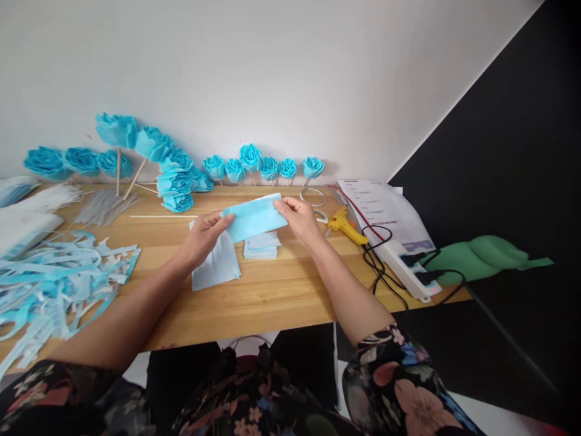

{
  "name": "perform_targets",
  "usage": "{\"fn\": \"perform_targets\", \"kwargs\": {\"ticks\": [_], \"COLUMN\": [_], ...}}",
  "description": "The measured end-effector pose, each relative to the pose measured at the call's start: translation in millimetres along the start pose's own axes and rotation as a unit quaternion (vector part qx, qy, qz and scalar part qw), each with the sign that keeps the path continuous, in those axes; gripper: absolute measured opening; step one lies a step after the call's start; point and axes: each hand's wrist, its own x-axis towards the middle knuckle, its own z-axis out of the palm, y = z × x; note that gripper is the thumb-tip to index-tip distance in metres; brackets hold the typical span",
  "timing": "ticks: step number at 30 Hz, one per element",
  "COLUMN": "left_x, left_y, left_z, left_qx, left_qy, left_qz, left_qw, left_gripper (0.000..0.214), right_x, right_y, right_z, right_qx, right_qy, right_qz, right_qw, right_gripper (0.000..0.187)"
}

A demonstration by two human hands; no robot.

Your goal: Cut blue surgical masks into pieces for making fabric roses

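Between my two hands a flat blue rectangle of fabric (254,218), like a face-mask sheet, is held up above the table. My left hand (209,233) pinches its left end with the thumb on top. At the opposite end, my right hand (297,218) grips the edge between thumb and fingers. Below the left hand lies a stack of pale blue sheets (216,266), partly covered. A smaller stack of folded pale sheets (261,247) sits under the held piece.
Blue fabric flowers (251,157) on sticks line the wall. Cut strips (59,278) heap at left, beside grey wires (102,208). A yellow glue gun (347,226), tape rolls (313,195), papers (385,206), and a power strip (411,269) with black cords occupy the right.
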Motion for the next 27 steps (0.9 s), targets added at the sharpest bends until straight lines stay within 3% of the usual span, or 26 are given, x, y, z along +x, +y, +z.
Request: {"fn": "perform_targets", "kwargs": {"ticks": [6,10,17,27], "left_x": [-0.8,1.2,2.8,0.1], "left_y": [15.4,10.4,-2.1,-0.9], "left_z": [0.6,0.9,5.6,7.8], "left_qx": [0.063,0.019,-0.104,-0.124], "left_qy": [0.025,0.039,0.023,0.008], "left_qz": [0.011,-0.024,-0.071,-0.072], "left_qw": [0.998,0.999,0.992,0.99], "left_gripper": [0.038,0.025,0.038,0.034], "right_x": [0.3,-2.0,-5.1,-6.1], "right_y": [-3.9,-6.8,-6.6,-6.5], "right_z": [-3.6,-0.4,3.9,3.3], "right_qx": [-0.073,-0.13,-0.163,-0.191], "right_qy": [0.007,0.038,0.076,0.093], "right_qz": [-0.046,-0.089,-0.132,-0.163], "right_qw": [0.996,0.987,0.975,0.964], "right_gripper": [0.042,0.041,0.037,0.037]}}
